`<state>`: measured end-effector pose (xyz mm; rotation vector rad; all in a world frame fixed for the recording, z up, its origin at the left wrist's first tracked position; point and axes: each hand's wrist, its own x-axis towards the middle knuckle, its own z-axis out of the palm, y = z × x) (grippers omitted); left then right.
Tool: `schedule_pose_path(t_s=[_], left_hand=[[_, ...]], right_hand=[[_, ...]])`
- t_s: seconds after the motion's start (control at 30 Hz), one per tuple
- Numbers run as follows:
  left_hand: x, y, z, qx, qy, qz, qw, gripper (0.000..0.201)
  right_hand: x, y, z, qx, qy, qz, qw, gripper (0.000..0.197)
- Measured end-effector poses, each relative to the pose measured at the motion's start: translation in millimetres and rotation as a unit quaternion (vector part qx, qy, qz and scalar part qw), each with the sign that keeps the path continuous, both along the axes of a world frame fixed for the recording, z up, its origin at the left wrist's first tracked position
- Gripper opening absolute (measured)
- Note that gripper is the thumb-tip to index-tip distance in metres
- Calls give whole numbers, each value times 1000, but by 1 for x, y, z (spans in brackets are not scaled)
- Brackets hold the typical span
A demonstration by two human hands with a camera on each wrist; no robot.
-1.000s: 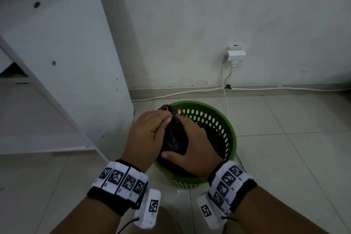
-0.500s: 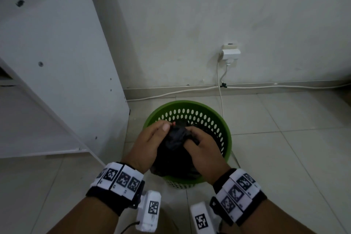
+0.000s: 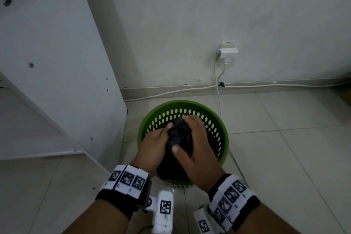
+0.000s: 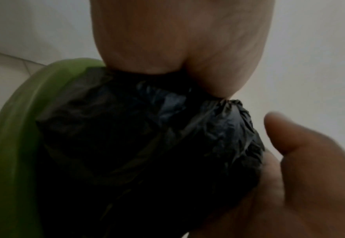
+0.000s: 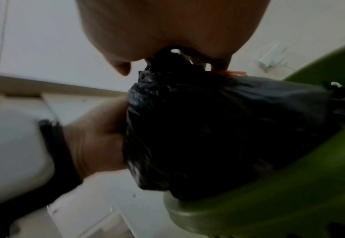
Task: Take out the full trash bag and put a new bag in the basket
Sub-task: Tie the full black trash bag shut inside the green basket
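A green perforated basket (image 3: pixel 212 119) stands on the tiled floor by the wall. A bunched black trash bag (image 3: pixel 179 138) fills its near half and rises above the rim. My left hand (image 3: pixel 153 144) grips the bag's left side, fingers curled round it. My right hand (image 3: pixel 193 144) wraps the gathered top from the right, thumb across the front. The left wrist view shows the crumpled bag (image 4: pixel 147 145) against the green rim (image 4: pixel 10 145) with the right thumb beside it. In the right wrist view the bag (image 5: pixel 208 128) sits over the rim (image 5: pixel 279 201), an orange tie at its neck.
A white cabinet panel (image 3: pixel 57 62) stands close on the left of the basket. A white wall socket (image 3: pixel 228 52) with a plug is behind, its cable (image 3: pixel 218 93) running down past the basket and along the skirting. Bare floor tiles (image 3: pixel 294 157) lie to the right.
Both hands have sunk lower over the basket with the bag. The right hand shifted up to wrap the bag's gathered top, and the orange tie is now covered in the head view.
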<state>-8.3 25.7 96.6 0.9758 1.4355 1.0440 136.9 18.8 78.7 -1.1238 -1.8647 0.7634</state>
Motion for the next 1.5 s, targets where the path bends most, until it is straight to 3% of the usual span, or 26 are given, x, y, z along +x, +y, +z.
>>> schedule_pose_path(t_s=[0.1, 0.27, 0.33, 0.4, 0.53, 0.6, 0.7, 0.77, 0.8, 0.87, 0.97, 1.07, 1.17, 1.23, 1.3, 1.37, 1.5], left_hand=[[2, 7, 4, -62, -49, -13, 997, 35], [3, 15, -7, -90, -3, -11, 996, 45], [3, 14, -11, -62, 6, -3, 998, 50], [4, 12, -15, -8, 3, 21, 1000, 41], [4, 5, -26, 131, 73, 62, 987, 27], [3, 1, -35, 157, 120, 43, 979, 33], [5, -2, -41, 144, 83, 30, 986, 21], [3, 2, -45, 155, 122, 51, 979, 21], [1, 4, -46, 154, 135, 65, 977, 21], [-3, 10, -48, 135, 155, 85, 975, 23], [-7, 19, -50, 101, 143, 108, 979, 25], [-9, 30, -52, 24, 79, 102, 991, 26], [-12, 36, -58, -29, 45, 89, 995, 36], [-14, 36, -63, -57, 35, 101, 993, 54], [-15, 35, -67, -53, 38, 112, 991, 47], [-17, 33, -65, -6, 101, 85, 991, 26], [-21, 20, -62, 102, 225, 8, 969, 41]], right_hand=[[4, 1, -11, -10, -97, 51, 994, 81], [4, 10, -17, -30, -76, -19, 996, 47], [3, 14, -17, -54, -51, -53, 996, 32], [0, 18, -16, -84, -9, -91, 992, 17], [-7, 27, -13, -137, 29, -97, 985, 29], [-12, 30, -7, -221, 80, -103, 966, 33], [-21, 34, 0, -397, 201, -110, 889, 32], [-26, 37, 3, -447, 227, -108, 859, 32], [-27, 38, 2, -443, 207, -106, 866, 34], [-28, 39, -3, -382, 112, -114, 910, 41], [-20, 29, -13, -180, -58, -103, 977, 60], [-7, 22, -23, -33, -163, -5, 986, 79], [1, 26, -30, -23, -215, 33, 976, 77], [1, 31, -31, -20, -218, 21, 976, 62], [0, 34, -29, -58, -188, 6, 980, 48], [-3, 39, -29, -107, -148, -20, 983, 37], [-8, 49, -33, -194, -46, -67, 978, 23]])
